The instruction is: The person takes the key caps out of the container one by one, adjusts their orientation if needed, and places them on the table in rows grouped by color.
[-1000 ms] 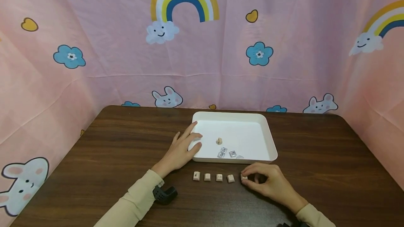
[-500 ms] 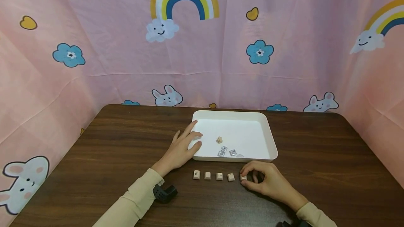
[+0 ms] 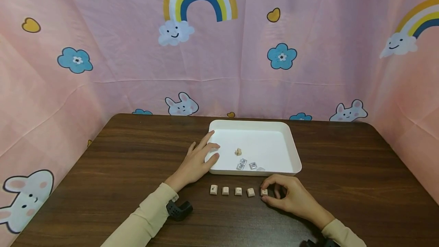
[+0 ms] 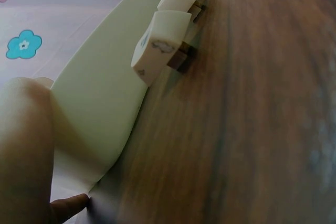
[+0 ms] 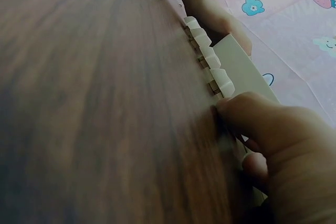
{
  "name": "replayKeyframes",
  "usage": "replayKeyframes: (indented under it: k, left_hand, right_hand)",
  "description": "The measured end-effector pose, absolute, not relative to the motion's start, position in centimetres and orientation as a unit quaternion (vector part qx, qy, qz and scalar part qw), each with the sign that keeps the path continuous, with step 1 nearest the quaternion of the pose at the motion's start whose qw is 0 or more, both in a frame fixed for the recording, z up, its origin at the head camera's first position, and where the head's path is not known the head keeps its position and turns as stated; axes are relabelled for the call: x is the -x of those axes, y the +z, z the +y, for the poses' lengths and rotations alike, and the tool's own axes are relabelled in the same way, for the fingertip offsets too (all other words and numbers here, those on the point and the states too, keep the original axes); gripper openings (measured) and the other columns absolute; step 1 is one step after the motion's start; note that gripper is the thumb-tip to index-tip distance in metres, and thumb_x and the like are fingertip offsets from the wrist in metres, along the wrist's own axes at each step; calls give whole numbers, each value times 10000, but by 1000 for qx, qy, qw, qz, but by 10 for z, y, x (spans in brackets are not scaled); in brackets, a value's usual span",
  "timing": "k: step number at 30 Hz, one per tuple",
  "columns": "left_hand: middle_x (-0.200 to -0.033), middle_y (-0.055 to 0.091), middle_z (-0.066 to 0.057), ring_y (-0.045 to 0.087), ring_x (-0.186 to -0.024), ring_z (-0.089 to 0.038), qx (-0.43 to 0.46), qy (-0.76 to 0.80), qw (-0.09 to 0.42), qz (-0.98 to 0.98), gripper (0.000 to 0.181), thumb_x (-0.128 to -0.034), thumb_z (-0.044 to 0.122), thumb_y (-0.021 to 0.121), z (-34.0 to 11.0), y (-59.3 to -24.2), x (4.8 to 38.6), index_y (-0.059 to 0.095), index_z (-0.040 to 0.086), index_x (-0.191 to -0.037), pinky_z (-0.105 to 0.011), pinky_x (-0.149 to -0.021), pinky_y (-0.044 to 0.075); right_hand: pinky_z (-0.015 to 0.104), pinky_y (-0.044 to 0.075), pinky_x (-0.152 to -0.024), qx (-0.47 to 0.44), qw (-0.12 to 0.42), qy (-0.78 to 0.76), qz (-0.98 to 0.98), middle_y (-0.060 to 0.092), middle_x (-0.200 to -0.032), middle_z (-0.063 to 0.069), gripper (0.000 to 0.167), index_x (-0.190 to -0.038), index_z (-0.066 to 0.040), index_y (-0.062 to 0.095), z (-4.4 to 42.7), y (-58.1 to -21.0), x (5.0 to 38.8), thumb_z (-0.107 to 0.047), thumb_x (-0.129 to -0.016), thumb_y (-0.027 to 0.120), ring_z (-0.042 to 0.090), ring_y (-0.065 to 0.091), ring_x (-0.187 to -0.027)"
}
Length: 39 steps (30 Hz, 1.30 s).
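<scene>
In the head view, my right hand pinches a small cream keycap between thumb and forefinger, at the right end of a row on the table. Left of it, spaced apart, stand several more keycaps; the nearest is slightly turned, and the leftmost bears a dark print. The left wrist view shows a printed keycap raised on a small dark base. My left hand rests on the left rim of a white tray, fingers spread and fairly straight. The right hand partly hides the pinched keycap.
Inside the tray lie a cream piece, several small clear-and-grey square pieces and a faint translucent piece. The dark wooden table meets a pink patterned curtain behind.
The right hand has shifted the pinched keycap slightly left, towards the row, and more of the keycap shows now. My left hand stays put on the tray.
</scene>
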<state>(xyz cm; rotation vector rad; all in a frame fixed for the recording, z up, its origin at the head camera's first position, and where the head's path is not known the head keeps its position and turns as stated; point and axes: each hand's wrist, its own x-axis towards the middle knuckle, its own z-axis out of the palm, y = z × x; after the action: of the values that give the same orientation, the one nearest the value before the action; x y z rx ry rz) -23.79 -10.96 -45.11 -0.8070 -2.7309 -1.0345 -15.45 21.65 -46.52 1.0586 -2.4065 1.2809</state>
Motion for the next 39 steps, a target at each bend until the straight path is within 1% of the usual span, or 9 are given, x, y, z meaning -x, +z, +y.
replayKeyframes:
  k: [4, 15, 24, 27, 30, 33, 36, 37, 39]
  left_hand:
    - [-1702, 209, -54, 446, -1450, -328, 267, -342, 56, -899, 310, -1066, 325, 536, -109, -451, 238, 634, 145, -1298, -751, -1167, 105]
    - [-1703, 206, -56, 450, -1446, -334, 268, -345, 56, -898, 303, -1065, 317, 541, -108, -451, 239, 631, 142, -1295, -752, -1167, 96]
    - [-1701, 213, -60, 457, -1441, -337, 268, -348, 56, -897, 299, -1062, 316, 546, -108, -451, 238, 635, 142, -1288, -755, -1165, 98]
    - [-1700, 216, -64, 456, -1440, -340, 268, -347, 57, -897, 299, -1061, 318, 549, -107, -451, 238, 634, 145, -1290, -756, -1163, 99]
    - [-1700, 215, -63, 457, -1439, -344, 268, -347, 54, -897, 302, -1061, 320, 547, -107, -451, 237, 634, 146, -1292, -756, -1163, 99]
    - [-1700, 217, -61, 456, -1440, -345, 268, -347, 55, -897, 301, -1059, 316, 551, -108, -451, 237, 635, 144, -1290, -758, -1161, 98]
    - [-1698, 222, -63, 458, -1438, -345, 266, -347, 57, -897, 294, -1057, 308, 555, -108, -450, 237, 638, 142, -1285, -760, -1160, 101]
    - [-1697, 224, -64, 457, -1439, -344, 266, -347, 57, -898, 294, -1057, 306, 556, -108, -450, 237, 639, 141, -1286, -759, -1160, 101]
    - [-1696, 227, -67, 450, -1445, -341, 264, -348, 55, -898, 296, -1057, 305, 556, -109, -450, 236, 640, 136, -1286, -758, -1162, 100]
  right_hand:
    - [95, 347, -462, -353, 108, 427, -825, 605, -716, -69, 364, -1035, -186, 708, 219, -468, 155, -46, -756, 895, -18, 489, -560]
    - [76, 367, -486, -365, 109, 427, -820, 612, -737, -60, 367, -1060, -150, 717, 219, -468, 157, -15, -761, 881, -40, 464, -556]
    - [78, 385, -494, -368, 109, 417, -824, 659, -835, -110, 376, -1109, -201, 714, 221, -466, 155, -80, -794, 879, -57, 487, -581]
    - [68, 391, -517, -391, 150, 403, -814, 673, -907, -107, 390, -1131, -179, 712, 222, -465, 156, -75, -793, 876, -46, 500, -601]
    - [68, 391, -527, -418, 217, 398, -787, 683, -934, -43, 306, -1123, -103, 711, 221, -464, 157, -98, -843, 834, -19, 502, -609]
    - [81, 393, -523, -427, 280, 407, -757, 684, -897, 25, 206, -1069, -32, 714, 220, -462, 161, -163, -919, 766, 12, 502, -609]
    - [117, 425, -544, -415, 324, 412, -743, 684, -857, 40, 215, -1015, -12, 720, 217, -458, 165, -221, -964, 711, 50, 530, -632]
    - [130, 448, -560, -408, 333, 413, -743, 686, -850, 41, 210, -1006, -12, 721, 216, -456, 167, -218, -966, 708, 64, 545, -641]
    - [162, 489, -611, -387, 346, 412, -749, 699, -851, 41, 137, -1008, -30, 729, 212, -451, 170, -130, -918, 750, 99, 587, -672]
